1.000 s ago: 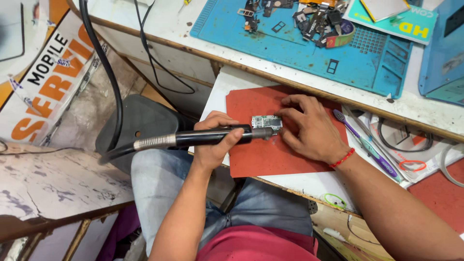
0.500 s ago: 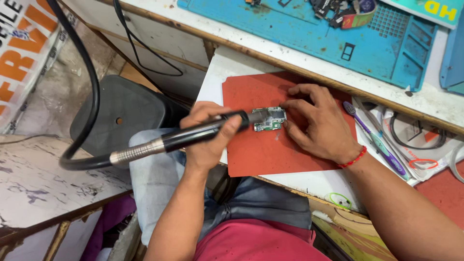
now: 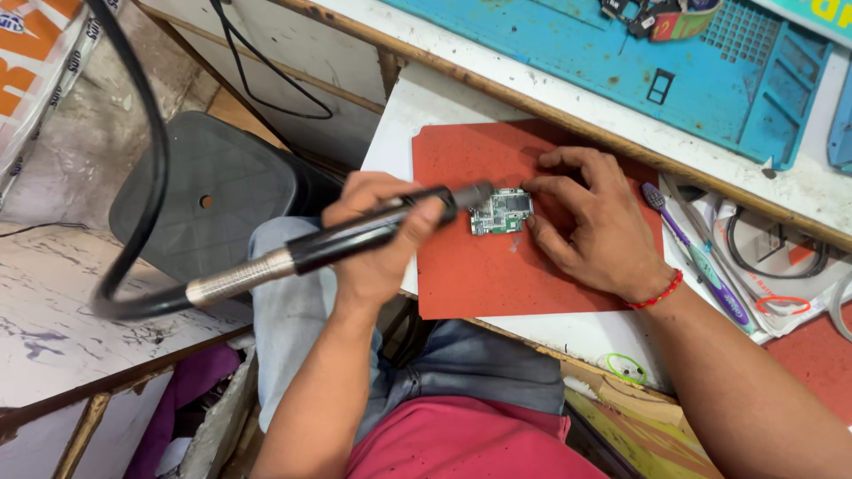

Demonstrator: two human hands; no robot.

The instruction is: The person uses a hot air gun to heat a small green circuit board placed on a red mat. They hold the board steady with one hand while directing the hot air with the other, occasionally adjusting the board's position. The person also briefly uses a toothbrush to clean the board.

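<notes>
- The left hand point(image 3: 377, 235) is gripping a hot-air wand point(image 3: 355, 238), aiming its nozzle at the circuit board point(image 3: 501, 211).
- The right hand point(image 3: 590, 222) is pressing fingertips beside the board, steadying it on the red mat point(image 3: 479, 275).

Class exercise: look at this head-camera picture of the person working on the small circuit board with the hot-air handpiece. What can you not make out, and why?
- Parts on the circuit board: too small, head view.
- Nozzle tip of the handpiece held by the left hand: whether it touches the board cannot be told.
- Right hand fingertips: at the board's edge, pressure unclear.
- Small parts on the blue mat: cut by the top edge.
- Hose's far end: leaves the frame at the top.
</notes>
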